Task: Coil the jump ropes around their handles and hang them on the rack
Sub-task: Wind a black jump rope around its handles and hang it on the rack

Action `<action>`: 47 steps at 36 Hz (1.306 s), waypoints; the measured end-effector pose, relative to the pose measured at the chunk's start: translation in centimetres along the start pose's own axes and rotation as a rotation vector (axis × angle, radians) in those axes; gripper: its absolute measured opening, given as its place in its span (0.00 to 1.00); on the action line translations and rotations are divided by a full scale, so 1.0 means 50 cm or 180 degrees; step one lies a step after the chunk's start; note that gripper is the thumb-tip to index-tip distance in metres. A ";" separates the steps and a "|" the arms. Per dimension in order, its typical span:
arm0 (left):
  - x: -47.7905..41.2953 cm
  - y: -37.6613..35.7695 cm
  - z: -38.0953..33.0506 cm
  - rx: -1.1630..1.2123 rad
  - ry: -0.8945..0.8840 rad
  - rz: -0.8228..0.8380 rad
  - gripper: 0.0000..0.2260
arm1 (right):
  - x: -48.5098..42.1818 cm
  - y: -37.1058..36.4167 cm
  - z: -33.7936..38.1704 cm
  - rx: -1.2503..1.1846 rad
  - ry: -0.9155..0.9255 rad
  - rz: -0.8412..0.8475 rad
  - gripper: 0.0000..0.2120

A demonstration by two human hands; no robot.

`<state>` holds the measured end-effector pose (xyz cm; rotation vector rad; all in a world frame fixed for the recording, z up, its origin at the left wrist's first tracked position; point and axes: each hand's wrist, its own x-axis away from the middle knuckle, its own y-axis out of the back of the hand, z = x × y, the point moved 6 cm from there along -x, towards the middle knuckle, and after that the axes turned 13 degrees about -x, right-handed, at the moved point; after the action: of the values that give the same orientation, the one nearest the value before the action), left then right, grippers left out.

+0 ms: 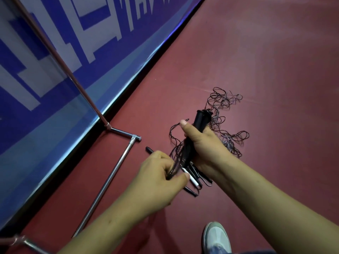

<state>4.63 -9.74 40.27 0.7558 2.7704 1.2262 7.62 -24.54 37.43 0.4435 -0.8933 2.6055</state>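
Observation:
My right hand (203, 143) grips a pair of black jump rope handles (200, 119), held upright above the floor. Thin dark rope runs down from the handles to my left hand (161, 173), whose fingers pinch a bundle of rope strands. A tangled heap of thin rope (222, 110) lies on the red floor behind the handles. More black handles (194, 180), one with a white tip, lie on the floor under my hands. The chrome rack (117, 165) has its base bar on the floor at left and a slanted pole rising toward the upper left.
A blue and white banner wall (55, 70) runs diagonally along the left. Another black handle end (149, 149) pokes out on the floor near the rack foot. My white shoe (216, 237) is at the bottom right. Red floor extends to the right.

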 end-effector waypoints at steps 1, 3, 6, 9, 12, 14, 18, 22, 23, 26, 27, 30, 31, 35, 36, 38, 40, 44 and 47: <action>-0.004 -0.001 0.005 0.0058 0.0140 0.0020 0.19 | 0.005 -0.010 -0.001 0.0008 -0.0007 0.0096 0.14; -0.010 -0.008 0.013 0.0460 0.0471 0.0166 0.17 | 0.018 -0.032 -0.001 0.0177 0.0037 0.0346 0.14; -0.014 -0.006 0.024 0.0726 0.0760 0.0303 0.18 | 0.032 -0.046 0.005 0.0556 0.0222 0.0531 0.13; -0.015 0.009 0.030 0.0584 0.0800 0.0380 0.22 | 0.031 -0.039 0.021 0.0953 0.0483 0.0414 0.14; -0.011 0.015 0.032 0.0613 0.0886 0.0748 0.41 | 0.029 -0.031 0.031 0.1045 0.0592 0.0352 0.17; -0.017 0.024 0.037 0.0619 0.0798 0.0781 0.45 | 0.031 -0.032 0.029 0.1068 0.0544 0.0480 0.19; -0.036 0.039 0.034 0.0024 0.0243 0.0595 0.31 | 0.050 -0.056 0.010 0.1102 0.0233 0.0928 0.10; -0.042 0.039 0.019 -0.0118 -0.0131 0.0595 0.23 | 0.072 -0.078 -0.016 0.0867 -0.0093 0.1281 0.09; -0.041 0.039 0.014 -0.0235 -0.0194 0.0626 0.21 | 0.075 -0.080 -0.019 0.0931 -0.0099 0.1292 0.10; -0.039 0.031 0.004 0.0231 -0.0395 0.0729 0.15 | 0.083 -0.085 -0.021 0.0898 -0.0209 0.1321 0.04; -0.038 0.031 0.000 0.0379 -0.0446 0.0761 0.14 | 0.088 -0.087 -0.020 0.0823 -0.0289 0.1367 0.02; -0.042 0.032 0.008 0.0476 -0.0515 0.0869 0.12 | 0.096 -0.092 -0.020 0.0653 -0.0507 0.1520 0.06; -0.041 0.032 0.010 0.0486 -0.0516 0.0912 0.12 | 0.095 -0.090 -0.020 0.0634 -0.0562 0.1513 0.07; -0.036 0.027 0.006 0.0415 -0.0593 0.0958 0.07 | 0.093 -0.088 -0.018 0.0746 -0.0541 0.1471 0.05; -0.034 0.024 0.002 0.0375 -0.0575 0.0960 0.06 | 0.090 -0.085 -0.020 0.0811 -0.0511 0.1406 0.06; -0.030 0.016 -0.004 0.0337 -0.0512 0.0956 0.03 | 0.083 -0.079 -0.022 0.1040 -0.0374 0.1253 0.09; -0.026 0.006 0.001 0.0297 -0.0409 0.0885 0.06 | 0.079 -0.078 -0.022 0.1272 -0.0231 0.1184 0.10; -0.027 0.000 0.007 0.0548 -0.0210 0.0648 0.12 | 0.081 -0.076 -0.020 0.1101 -0.0555 0.1191 0.13; -0.029 -0.007 0.002 0.0603 -0.0254 0.0705 0.08 | 0.080 -0.068 -0.013 0.1051 -0.0511 0.1109 0.13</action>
<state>5.78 -10.50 39.71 1.1267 2.8257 0.9425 5.39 -20.71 40.30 0.6407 -0.6315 3.0927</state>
